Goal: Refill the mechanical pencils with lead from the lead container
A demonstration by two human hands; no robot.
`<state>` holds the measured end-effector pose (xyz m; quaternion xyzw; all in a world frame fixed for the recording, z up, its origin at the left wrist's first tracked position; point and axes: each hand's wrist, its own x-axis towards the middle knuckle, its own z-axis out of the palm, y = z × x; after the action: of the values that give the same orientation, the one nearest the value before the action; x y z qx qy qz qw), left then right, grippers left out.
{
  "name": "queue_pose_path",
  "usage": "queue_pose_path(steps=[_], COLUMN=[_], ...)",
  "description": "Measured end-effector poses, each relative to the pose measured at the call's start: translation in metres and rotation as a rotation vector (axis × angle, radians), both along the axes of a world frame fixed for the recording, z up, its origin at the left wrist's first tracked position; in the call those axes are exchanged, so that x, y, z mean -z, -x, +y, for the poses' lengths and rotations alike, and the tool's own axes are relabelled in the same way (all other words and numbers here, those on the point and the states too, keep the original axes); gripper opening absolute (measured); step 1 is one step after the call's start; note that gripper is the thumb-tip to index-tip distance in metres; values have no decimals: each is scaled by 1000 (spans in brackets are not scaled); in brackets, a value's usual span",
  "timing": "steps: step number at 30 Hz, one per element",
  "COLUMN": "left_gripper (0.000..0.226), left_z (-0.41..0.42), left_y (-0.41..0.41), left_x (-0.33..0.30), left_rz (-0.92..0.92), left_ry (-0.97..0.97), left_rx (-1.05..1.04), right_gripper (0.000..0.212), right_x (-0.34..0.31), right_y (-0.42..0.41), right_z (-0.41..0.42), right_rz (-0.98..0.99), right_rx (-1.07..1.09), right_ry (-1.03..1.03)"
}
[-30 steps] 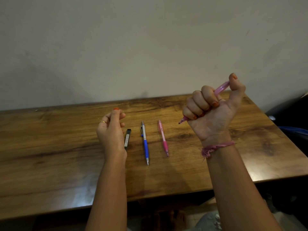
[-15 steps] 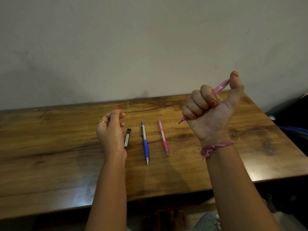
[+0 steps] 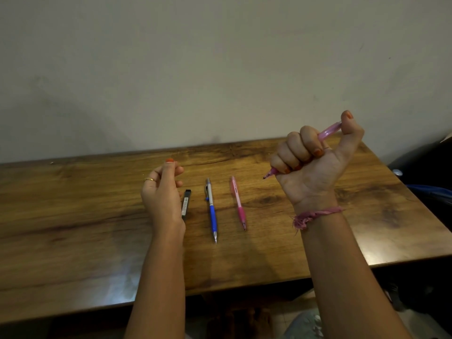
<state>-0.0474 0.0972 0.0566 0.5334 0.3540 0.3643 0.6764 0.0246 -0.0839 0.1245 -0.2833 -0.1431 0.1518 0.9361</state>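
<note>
Two pencils lie on the table (image 3: 73,216); a third, the pink pencil (image 3: 327,130), stays clamped in the right hand (image 3: 315,165), thumb still on its cap. Little has changed. The left hand (image 3: 162,192) hovers, loosely curled, beside the lead container (image 3: 186,204).

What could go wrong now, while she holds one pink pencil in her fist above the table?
1. The right hand grips the raised pink pencil in a fist with the thumb at its top end; a hard push there might break lead at the tip.
2. The left hand hovers beside the lead container and could knock it.
</note>
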Motion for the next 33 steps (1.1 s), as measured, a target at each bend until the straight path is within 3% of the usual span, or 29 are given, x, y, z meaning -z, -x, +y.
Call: queue_pose_path(steps=[33], left_gripper=[10], left_z=[1], left_y=[0], left_x=[-1], left_rz=[-12], left_ry=[0], left_rx=[-10], right_gripper=[57], right_x=[0], right_y=[1], right_z=[0], right_rz=[-29], right_rx=[-48], right_ry=[-39])
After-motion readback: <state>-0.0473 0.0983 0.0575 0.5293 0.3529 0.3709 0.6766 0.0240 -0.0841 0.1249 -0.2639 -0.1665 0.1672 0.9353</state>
